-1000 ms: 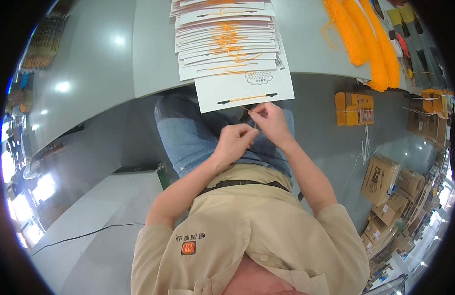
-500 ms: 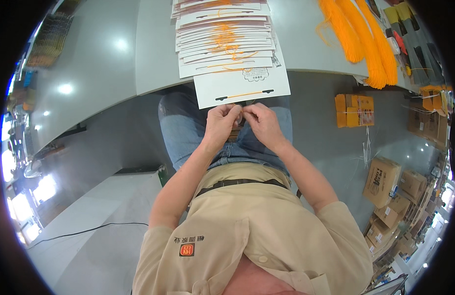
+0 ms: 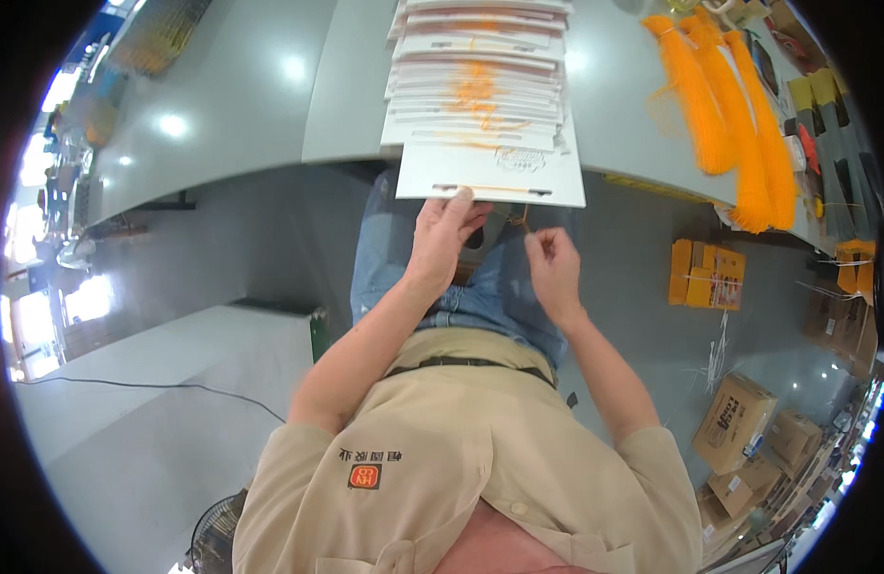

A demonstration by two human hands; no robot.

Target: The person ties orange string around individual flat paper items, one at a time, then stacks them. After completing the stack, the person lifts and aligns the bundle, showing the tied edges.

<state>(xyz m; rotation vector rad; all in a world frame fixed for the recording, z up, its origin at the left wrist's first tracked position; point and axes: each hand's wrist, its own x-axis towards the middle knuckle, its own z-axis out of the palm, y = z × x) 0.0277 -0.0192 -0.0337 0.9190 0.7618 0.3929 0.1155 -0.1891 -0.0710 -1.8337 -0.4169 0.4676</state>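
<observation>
A flat white paper piece (image 3: 490, 174) with a printed drawing juts past the table's near edge, an orange cord (image 3: 494, 188) running between two black marks along its near end. My left hand (image 3: 442, 239) is closed on that end, thumb on top and fingers underneath. To the right and nearer to me, my right hand (image 3: 556, 268) is closed in a pinch, apart from the paper. A thin orange cord end runs from beneath the paper to its fingertips, slightly blurred. Behind lies an overlapping stack of similar white pieces (image 3: 413, 110) with loose orange cord ends.
Bundles of orange cord (image 3: 705, 115) hang over the right edge of the grey table (image 3: 356, 86). Below them, an orange tied pack (image 3: 707, 275) is on the floor. Several cardboard boxes (image 3: 735, 421) stand farther right. A black cable (image 3: 174, 385) crosses a pale surface at left.
My hands were together below the paper's near edge. Now the left has taken hold of that edge, and the right has moved away to the right and toward me, drawing the cord. The view has shifted.
</observation>
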